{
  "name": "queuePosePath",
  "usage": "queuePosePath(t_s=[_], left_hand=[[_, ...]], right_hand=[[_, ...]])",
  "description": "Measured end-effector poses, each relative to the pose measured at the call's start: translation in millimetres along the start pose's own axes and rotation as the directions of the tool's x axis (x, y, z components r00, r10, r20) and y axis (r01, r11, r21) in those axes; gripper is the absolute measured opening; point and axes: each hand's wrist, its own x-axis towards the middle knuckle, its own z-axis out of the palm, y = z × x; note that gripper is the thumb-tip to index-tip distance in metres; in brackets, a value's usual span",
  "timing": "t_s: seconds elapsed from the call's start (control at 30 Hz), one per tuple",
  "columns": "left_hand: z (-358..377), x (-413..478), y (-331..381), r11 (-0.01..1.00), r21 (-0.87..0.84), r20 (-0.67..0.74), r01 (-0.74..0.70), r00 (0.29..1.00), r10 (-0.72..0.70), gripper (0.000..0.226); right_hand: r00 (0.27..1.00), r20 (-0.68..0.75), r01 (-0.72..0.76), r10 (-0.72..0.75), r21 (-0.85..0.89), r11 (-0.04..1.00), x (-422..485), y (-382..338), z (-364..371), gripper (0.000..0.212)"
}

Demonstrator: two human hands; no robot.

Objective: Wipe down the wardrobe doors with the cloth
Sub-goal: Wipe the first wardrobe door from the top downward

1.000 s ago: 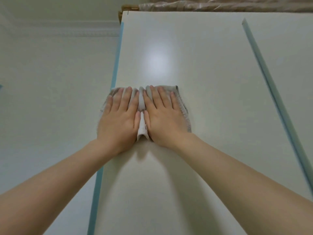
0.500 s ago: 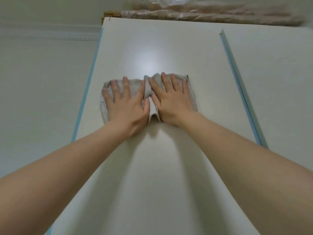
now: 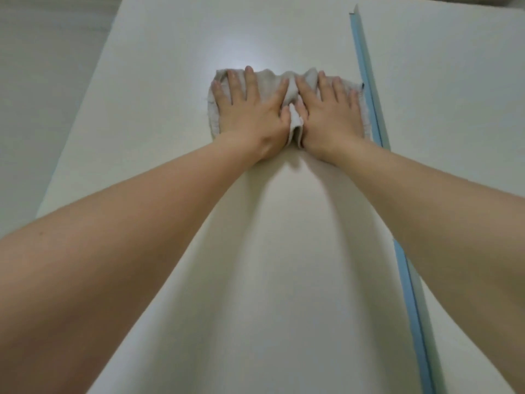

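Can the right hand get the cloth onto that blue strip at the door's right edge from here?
Probably yes: the right hand presses the cloth flat beside the blue strip, with nothing between.

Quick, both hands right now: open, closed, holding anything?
Left hand: open, flat, fingers spread, pressing the cloth against the wardrobe door.
Right hand: open, flat, pressing the same cloth.

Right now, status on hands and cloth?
Left hand and right hand flat on cloth. Cloth against door, beside blue strip. Nothing in the way.
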Motion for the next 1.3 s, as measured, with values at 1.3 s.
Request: queuePosePath(t_s=[1.3], left_hand=[[-14, -160, -134, 0.996, 0.092, 0.044, -0.007, 0.999, 0.003, 0.067]], right_hand=[[0.994, 0.108, 0.024, -0.023, -0.005, 1.000, -116, -164, 23, 0.058]])
